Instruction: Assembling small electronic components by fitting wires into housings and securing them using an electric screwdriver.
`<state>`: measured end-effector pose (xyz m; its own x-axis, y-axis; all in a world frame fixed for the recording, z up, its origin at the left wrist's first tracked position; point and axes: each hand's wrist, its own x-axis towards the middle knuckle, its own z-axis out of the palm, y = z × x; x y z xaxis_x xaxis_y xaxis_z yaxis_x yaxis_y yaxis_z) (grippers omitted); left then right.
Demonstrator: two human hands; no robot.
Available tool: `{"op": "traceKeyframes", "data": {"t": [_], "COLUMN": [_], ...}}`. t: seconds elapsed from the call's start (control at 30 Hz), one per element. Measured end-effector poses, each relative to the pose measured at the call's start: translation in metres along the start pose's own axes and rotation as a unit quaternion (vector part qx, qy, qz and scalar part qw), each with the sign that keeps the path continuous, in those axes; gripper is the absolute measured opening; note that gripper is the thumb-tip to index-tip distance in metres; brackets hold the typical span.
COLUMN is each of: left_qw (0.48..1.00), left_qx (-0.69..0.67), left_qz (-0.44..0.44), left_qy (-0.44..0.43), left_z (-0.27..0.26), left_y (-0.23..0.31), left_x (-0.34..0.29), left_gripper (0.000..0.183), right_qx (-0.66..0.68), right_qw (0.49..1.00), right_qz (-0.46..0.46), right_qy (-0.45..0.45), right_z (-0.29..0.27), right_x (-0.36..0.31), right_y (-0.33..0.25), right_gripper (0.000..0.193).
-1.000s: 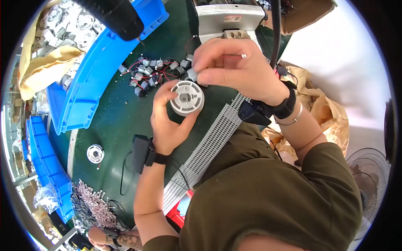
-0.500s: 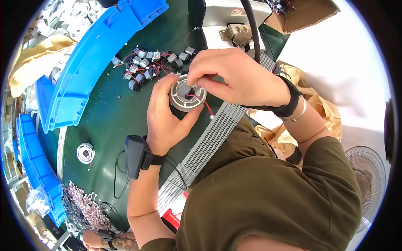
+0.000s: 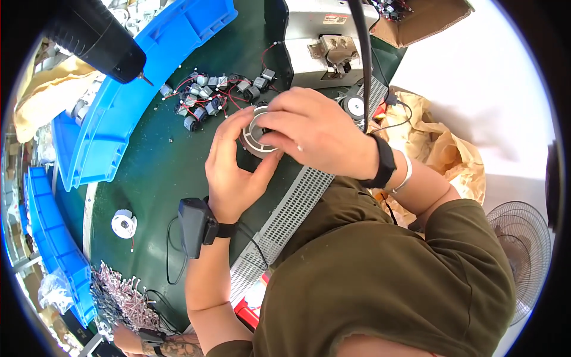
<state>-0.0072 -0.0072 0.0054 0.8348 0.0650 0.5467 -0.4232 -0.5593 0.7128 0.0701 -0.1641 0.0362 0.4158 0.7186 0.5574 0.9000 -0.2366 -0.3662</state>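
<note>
The left hand cupped a round white ribbed housing from below. The right hand gripped its top rim, fingers curled over the opening.

1 small rectangular label, red and pale, is seen on the grey machine at the top centre of the frame. An open brown cardboard box is placed at the upper right. A red and white package is partly hidden at the lower centre.
</note>
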Motion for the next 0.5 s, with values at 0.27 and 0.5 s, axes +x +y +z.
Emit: {"op": "traceKeyframes", "data": {"t": [0.27, 0.5], "left_qw": [0.994, 0.989], "left_qx": [-0.06, -0.092], "left_qz": [-0.039, -0.055], "left_qy": [-0.077, -0.106], "left_z": [-0.012, -0.015], "left_y": [-0.005, -0.009], "left_x": [0.006, 0.011], "left_gripper": [0.06, 0.058], "right_qx": [0.104, 0.044], "right_qw": [0.983, 0.949], "right_qz": [-0.065, -0.195], "right_qy": [-0.138, -0.243], "right_z": [-0.035, -0.034], "right_x": [0.024, 0.039], "right_y": [0.017, 0.024], "right_gripper": [0.023, 0.01]}}
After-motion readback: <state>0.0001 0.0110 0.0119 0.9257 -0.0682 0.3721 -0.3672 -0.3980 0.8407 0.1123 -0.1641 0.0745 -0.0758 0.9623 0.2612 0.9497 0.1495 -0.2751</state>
